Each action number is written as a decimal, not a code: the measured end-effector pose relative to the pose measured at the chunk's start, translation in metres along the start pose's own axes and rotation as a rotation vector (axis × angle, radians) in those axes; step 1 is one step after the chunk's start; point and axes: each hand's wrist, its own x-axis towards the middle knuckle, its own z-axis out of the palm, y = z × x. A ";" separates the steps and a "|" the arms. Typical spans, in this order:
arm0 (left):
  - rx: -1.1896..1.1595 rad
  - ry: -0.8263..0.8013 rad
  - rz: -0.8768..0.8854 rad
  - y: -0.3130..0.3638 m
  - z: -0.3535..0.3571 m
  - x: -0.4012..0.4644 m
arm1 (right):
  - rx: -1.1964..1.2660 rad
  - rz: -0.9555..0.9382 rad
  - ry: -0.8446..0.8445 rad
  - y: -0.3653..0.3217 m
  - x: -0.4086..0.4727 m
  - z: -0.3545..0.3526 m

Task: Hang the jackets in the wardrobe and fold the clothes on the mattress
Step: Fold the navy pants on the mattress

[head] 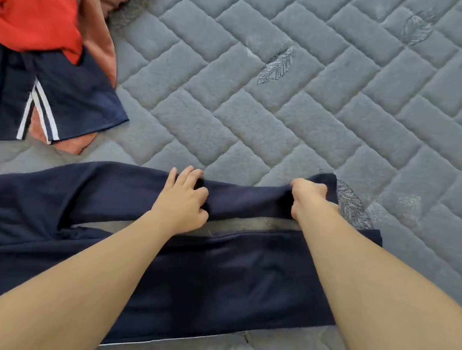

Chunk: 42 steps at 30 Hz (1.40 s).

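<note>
Grey quilted mattress (302, 111) fills view. Navy trousers (213, 281) spread across lower half, legs running 9 to 3 o'clock, strip of mattress showing between them. Clothes pile at 10 o'clock: red garment (33, 8), pink garment (102, 33), navy shorts (70, 95) with white stripes. Left hand (183, 201) fingers curled, gripping far trouser leg. Right hand (307, 197) pinches same leg near cuff, at 3 o'clock from left hand.

- Grey quilted mattress (303, 102), brick-pattern stitching, leaf embroidery.
- Long dark navy trousers (227, 282), spread across near side.
- Heap at far left: red garment (33, 8), salmon-pink cloth (101, 38), navy white-striped shorts (75, 101).
</note>
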 end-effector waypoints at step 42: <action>-0.187 -0.166 -0.124 -0.048 -0.083 -0.019 | -1.620 -0.680 -0.526 -0.074 -0.055 -0.052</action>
